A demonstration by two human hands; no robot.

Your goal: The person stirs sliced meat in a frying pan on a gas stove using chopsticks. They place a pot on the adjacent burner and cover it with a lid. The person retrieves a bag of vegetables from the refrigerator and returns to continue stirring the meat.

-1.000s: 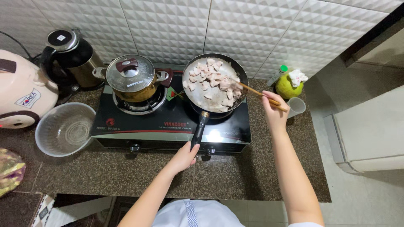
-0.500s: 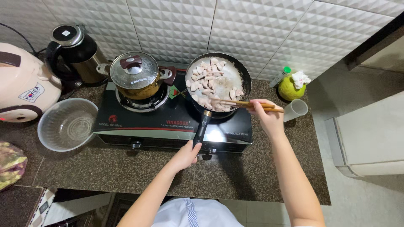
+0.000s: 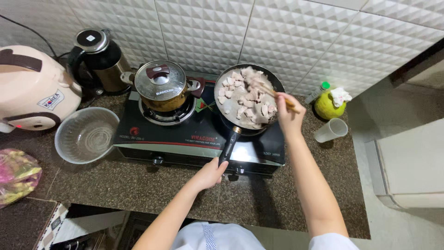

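Right hand (image 3: 287,111) pinches chopsticks (image 3: 270,92) over the pan (image 3: 222,78) on the right burner, tips in pale meat (image 3: 245,99) that looks barely browned, so cooking seems early; left hand (image 3: 210,173) closes on the pan handle (image 3: 229,147). Outward: red lettering along the stove (image 3: 185,139) front, lidded pot (image 3: 161,85), a small label on the pink cooker (image 3: 32,97), clear bowl (image 3: 85,134), green-capped bottle (image 3: 319,90).

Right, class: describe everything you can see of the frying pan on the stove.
The pan is round, dark and shallow, apparently non-stick metal, with a long black handle pointing toward the person. It sits level on the right burner of the black stove. Pale meat pieces cover its base. The left hand grips the handle's end; the right hand holds wooden chopsticks dipping into the meat.
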